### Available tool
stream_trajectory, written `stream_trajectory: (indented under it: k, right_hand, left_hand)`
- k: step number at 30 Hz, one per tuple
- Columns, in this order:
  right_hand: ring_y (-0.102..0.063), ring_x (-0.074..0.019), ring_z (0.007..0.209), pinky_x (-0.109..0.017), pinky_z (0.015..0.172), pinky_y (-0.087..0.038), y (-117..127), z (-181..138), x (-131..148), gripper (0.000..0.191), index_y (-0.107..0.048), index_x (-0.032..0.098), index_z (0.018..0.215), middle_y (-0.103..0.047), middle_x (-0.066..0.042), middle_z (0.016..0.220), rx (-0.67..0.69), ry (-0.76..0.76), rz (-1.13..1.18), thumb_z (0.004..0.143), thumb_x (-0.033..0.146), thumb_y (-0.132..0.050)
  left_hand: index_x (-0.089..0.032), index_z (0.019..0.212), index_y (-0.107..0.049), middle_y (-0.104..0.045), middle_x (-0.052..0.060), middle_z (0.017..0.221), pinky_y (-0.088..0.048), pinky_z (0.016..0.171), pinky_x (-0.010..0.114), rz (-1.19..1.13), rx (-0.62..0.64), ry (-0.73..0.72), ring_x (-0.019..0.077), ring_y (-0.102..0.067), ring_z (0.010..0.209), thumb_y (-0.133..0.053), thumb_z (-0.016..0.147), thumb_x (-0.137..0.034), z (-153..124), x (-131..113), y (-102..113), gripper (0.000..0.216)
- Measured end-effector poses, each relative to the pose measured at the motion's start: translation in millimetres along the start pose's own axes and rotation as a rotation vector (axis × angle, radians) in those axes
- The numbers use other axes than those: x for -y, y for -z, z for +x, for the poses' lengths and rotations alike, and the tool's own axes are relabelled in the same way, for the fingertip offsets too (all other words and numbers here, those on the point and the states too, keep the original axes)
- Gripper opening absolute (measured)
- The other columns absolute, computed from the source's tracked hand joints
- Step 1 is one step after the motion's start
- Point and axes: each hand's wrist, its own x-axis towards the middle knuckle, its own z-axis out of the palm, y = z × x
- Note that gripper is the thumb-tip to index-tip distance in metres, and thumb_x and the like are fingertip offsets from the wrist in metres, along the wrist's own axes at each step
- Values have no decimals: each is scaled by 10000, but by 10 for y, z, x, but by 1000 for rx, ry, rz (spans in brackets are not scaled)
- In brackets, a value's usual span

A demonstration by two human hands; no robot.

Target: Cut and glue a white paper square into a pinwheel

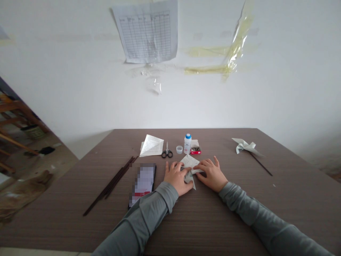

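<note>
A partly cut and folded piece of printed paper (189, 161) lies on the table between my hands. My left hand (178, 179) holds its left side, with the index finger near the middle and the thumb on the lower flap. On the right side, my right hand (212, 175) pinches a folded point of the paper close to its middle. Part of the paper is hidden under my fingers. Just beyond stand a white bottle with a blue cap (187, 144), a small red box of pins or tacks (195, 150) and a small clear cup (179, 149).
Black-handled scissors (167, 153) lie beside stacked paper sheets (152, 145). Several thin dark sticks (114, 180) and a phone (144, 183) are on the left. A paper pinwheel (244, 146) on a stick rests at the right. The table (287, 206) meets a white wall.
</note>
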Motion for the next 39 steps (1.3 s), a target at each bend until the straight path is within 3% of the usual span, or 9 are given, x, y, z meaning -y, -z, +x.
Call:
stream_trajectory:
  k: [5, 13, 17, 25, 31, 39]
  right_hand:
    - [-853, -448, 1433, -985, 1511, -308, 73, 1, 54, 311, -1000, 329, 1313, -969, -139, 1330, 51, -31, 3, 1096, 263, -788]
    - [-833, -449, 1482, -974, 1529, -274, 147, 16, 114, 335, -993, 327, 1363, -966, -138, 1384, 114, -62, -10, 1127, 304, -756]
    - [-838, -450, 1487, -974, 1531, -272, 143, 18, 117, 335, -994, 325, 1358, -970, -139, 1379, 111, -65, -10, 1124, 279, -758]
    - [-827, -448, 1452, -993, 1511, -273, 96, 9, 79, 338, -994, 329, 1354, -964, -139, 1361, 89, -50, -3, 1123, 309, -748]
    - [-835, -444, 1450, -974, 1515, -297, 104, 10, 72, 339, -997, 351, 1354, -967, -130, 1354, 83, -50, -8, 1121, 307, -754]
    - [-836, -449, 1481, -1001, 1519, -268, 124, 20, 84, 347, -993, 341, 1361, -965, -131, 1379, 100, -61, 10, 1113, 286, -756]
  left_hand:
    - [-333, 1669, -897, -816, 151, 1669, -283, 1573, 958, 5, -16, -7, 512, -676, 1633, -979, 951, -339, 12, 39, -41, 722]
    - [-364, 1669, -910, -801, 135, 1699, -271, 1600, 916, 45, 9, 2, 500, -656, 1673, -949, 999, -368, 6, 32, -39, 671]
    - [-336, 1708, -891, -792, 150, 1759, -237, 1609, 920, 52, 29, 8, 505, -636, 1719, -927, 1029, -362, 1, 13, -18, 681]
    - [-415, 1677, -901, -806, 119, 1749, -242, 1608, 921, 42, 24, 18, 515, -637, 1718, -941, 1009, -360, 6, 22, -22, 671]
    - [-323, 1764, -841, -793, 170, 1731, -211, 1608, 927, 30, 23, 22, 502, -639, 1719, -946, 992, -353, 14, 4, -19, 780]
    - [-397, 1700, -906, -786, 143, 1776, -223, 1590, 957, 47, 56, 33, 514, -626, 1751, -936, 1014, -357, 0, -39, 43, 687]
